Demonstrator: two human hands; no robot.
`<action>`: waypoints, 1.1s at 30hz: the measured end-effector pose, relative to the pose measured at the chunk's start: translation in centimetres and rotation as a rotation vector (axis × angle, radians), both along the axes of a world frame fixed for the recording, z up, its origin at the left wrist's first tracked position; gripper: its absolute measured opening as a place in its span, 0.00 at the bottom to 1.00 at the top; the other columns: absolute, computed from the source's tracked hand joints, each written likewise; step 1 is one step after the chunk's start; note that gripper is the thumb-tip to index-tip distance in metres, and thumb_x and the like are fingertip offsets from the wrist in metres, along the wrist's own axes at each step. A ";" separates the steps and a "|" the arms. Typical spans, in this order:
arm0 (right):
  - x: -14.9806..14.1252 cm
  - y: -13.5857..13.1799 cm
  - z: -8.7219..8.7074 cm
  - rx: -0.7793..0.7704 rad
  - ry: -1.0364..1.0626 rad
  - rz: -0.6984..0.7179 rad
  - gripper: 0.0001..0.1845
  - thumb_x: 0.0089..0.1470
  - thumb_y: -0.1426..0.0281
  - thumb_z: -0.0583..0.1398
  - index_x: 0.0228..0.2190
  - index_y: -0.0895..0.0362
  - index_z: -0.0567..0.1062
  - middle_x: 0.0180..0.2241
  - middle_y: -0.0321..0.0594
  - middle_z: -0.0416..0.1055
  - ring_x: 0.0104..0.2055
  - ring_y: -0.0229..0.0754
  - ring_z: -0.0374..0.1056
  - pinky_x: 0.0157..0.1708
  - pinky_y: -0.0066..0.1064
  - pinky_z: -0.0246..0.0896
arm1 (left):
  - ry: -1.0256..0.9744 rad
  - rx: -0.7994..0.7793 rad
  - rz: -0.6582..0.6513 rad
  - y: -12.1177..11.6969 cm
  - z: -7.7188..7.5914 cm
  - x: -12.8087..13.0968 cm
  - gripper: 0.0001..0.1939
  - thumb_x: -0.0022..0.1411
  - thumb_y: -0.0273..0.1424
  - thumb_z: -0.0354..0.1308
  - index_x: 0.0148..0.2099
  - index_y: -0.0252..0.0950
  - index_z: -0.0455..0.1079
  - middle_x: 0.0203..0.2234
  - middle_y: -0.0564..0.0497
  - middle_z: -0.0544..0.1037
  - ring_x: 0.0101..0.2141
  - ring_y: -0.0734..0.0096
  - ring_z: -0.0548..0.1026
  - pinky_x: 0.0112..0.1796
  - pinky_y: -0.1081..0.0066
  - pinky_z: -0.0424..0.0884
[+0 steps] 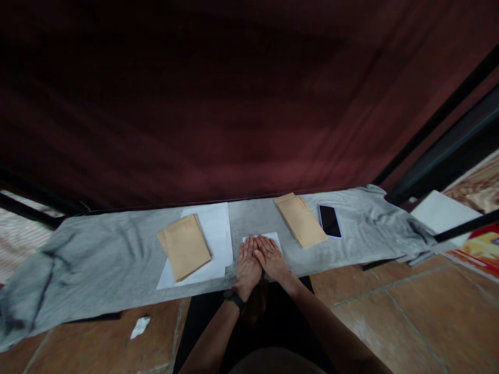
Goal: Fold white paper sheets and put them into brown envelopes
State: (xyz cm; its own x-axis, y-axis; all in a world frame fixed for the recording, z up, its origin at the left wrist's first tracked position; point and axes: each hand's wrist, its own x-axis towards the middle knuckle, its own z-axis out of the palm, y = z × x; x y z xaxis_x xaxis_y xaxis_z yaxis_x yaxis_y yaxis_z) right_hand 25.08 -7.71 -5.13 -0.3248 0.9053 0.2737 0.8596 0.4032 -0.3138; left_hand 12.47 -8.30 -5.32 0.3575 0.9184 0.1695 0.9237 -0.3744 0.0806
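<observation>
Pressing flat with fingers extended, our left hand (249, 267) and right hand (273, 259) cover white paper (274, 238), apparently gripping nothing; uneven pressure could skew or crease it.

"What covers the counter?"

"Soft grey cloth (128, 254), matt and wrinkled at left."

"And the envelopes?"

"Left (187, 246) and right (302, 221), matt brown paper."

"Anything glossy?"

"The phone's dark screen (329, 221), smooth; the floor tiles (374, 317) have a faint sheen."
</observation>
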 end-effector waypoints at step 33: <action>5.0 -2.5 -0.8 0.057 -0.031 -0.237 0.29 0.69 0.65 0.45 0.67 0.60 0.56 0.66 0.50 0.58 0.69 0.51 0.53 0.65 0.49 0.50 | -0.171 0.048 0.147 0.3 -0.5 -0.8 0.32 0.69 0.33 0.42 0.71 0.25 0.50 0.68 0.37 0.58 0.68 0.56 0.52 0.65 0.54 0.54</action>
State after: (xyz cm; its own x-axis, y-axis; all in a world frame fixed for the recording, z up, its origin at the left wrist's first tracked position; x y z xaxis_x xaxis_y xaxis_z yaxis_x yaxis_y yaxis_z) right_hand 30.04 -10.18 -5.89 -0.1138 0.9405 0.3201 0.9411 0.2053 -0.2687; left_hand 11.68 -8.01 -5.80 0.1824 0.9480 0.2609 0.9432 -0.2436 0.2258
